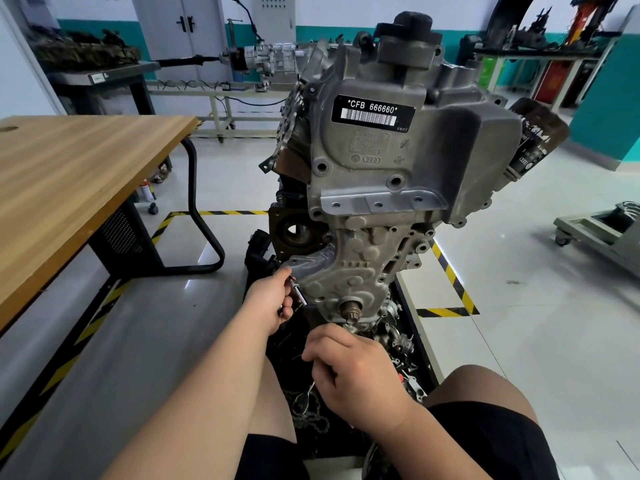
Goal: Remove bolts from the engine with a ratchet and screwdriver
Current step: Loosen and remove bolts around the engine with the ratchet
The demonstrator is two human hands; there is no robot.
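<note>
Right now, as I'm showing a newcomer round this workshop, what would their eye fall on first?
The grey engine stands at centre, its black label reading CFB 666660 near the top. Below, the left hand grips a chrome tool shaft at its lower cover, and the right hand curls round a metal handle.

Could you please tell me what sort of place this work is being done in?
Probably an automotive workshop or training shop: a bare engine stands inside yellow-black floor tape, and a gearbox-like assembly sits on a bench behind.
</note>
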